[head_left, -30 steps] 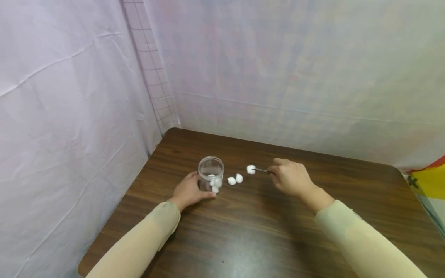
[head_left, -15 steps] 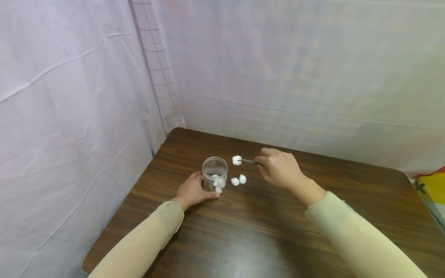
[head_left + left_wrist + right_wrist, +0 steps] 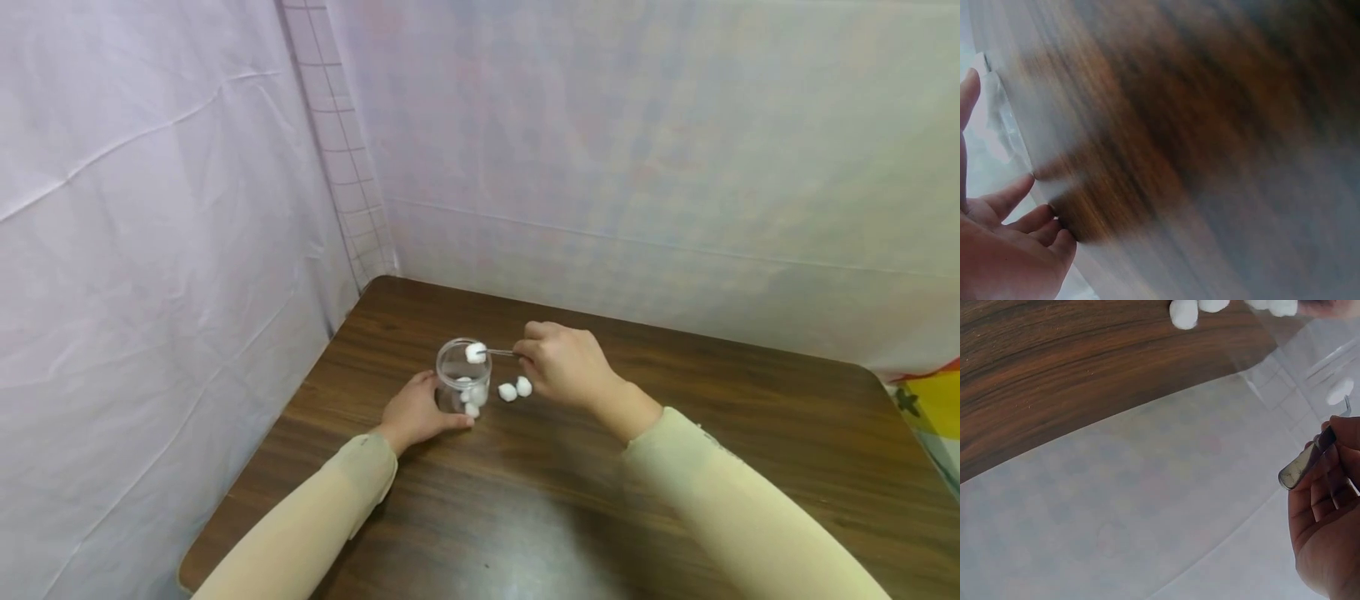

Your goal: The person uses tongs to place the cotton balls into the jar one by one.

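Holding tweezers (image 3: 501, 352) pinched in my right hand (image 3: 564, 365), I keep a cotton ball (image 3: 476, 352) directly over the jar (image 3: 462, 377) mouth near the worktop's far-left corner; my left hand (image 3: 415, 412) fingers wrap the jar.

Jar (image 3: 462, 377) stands on the desk (image 3: 570, 500) near its left rear corner, cotton balls (image 3: 472, 392) inside, perhaps three. Two more cotton balls (image 3: 515, 389) lie just right of it, another cotton ball (image 3: 475, 352) above its mouth.
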`<state>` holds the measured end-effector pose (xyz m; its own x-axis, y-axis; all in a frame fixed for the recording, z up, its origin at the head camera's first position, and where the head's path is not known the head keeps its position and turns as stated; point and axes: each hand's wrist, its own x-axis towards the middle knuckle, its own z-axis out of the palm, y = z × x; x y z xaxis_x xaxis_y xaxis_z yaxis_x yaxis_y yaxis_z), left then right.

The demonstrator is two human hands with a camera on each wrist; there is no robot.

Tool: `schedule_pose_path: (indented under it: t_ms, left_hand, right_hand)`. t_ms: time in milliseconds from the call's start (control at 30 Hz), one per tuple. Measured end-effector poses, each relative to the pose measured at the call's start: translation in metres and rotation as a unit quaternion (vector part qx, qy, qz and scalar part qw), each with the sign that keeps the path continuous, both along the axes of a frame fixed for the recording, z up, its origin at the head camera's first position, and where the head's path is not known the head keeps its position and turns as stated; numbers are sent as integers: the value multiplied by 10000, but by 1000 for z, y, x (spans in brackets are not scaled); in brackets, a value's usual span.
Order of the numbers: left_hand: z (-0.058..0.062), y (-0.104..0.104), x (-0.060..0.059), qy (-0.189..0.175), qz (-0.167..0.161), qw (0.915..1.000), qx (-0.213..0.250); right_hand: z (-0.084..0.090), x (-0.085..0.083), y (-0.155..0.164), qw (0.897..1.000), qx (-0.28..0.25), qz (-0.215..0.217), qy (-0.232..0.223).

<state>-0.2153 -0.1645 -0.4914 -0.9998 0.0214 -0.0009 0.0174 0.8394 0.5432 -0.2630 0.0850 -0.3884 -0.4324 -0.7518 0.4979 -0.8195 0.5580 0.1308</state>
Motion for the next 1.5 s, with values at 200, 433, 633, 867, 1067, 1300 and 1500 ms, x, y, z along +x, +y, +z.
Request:
schedule_pose_path:
  t_ms: [200, 433, 633, 867, 1067, 1300, 1500]
  left_hand:
    - [-1, 0, 0, 41, 7, 10000, -33]
    - [-2, 0, -1, 45, 11, 10000, -34]
    - [-1, 0, 0, 101, -9, 9999, -13]
    - [0, 1, 0, 68, -15, 10000, -34]
    - [1, 1, 0, 132, -39, 9999, -64]
    - [3, 1, 1, 122, -55, 9999, -57]
    - [2, 0, 1, 88, -49, 9999, -99]
  right_hand:
    - [-2, 1, -3, 9999, 128, -37, -60]
    - [-4, 1, -4, 9998, 182, -15, -120]
    - [-5, 1, -3, 9999, 159, -4, -54]
    - [-7, 1, 6, 10000, 18, -13, -96]
    - [-17, -6, 32, 9993, -34, -224, -307]
    - [-41, -10, 62, 9952, 220, -669, -682]
    - [-60, -14, 74, 9901, 371, -904, -1004]
